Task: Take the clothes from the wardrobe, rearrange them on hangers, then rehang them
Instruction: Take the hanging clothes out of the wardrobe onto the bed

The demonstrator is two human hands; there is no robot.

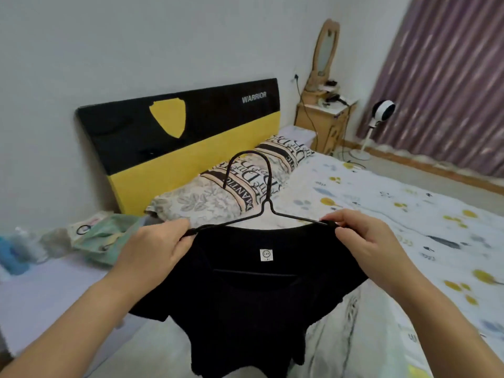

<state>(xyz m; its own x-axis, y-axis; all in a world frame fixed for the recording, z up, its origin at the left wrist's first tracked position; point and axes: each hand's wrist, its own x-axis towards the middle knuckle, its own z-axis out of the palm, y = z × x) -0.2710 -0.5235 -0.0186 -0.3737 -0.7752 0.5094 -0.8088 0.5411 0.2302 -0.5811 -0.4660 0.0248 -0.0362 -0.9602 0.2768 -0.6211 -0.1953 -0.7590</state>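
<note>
Two hands at centre frame hold a black T-shirt (245, 309) on a black wire hanger (268, 211) above the bed (409, 227). Left hand (152, 252) and right hand (365, 244) pinch shoulder seams, fingers (334, 215) narrow. Fabric looks light, limp, likely slides on wire; grip at shoulders.

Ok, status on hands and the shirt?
Left hand and right hand each pinching a shoulder of the black shirt. Shirt on black hanger, held above bed. Nothing in the way.

Home bedroom, bed (381, 214) with pillow (218, 192), headboard (163, 137), curtain (450, 77)
</note>
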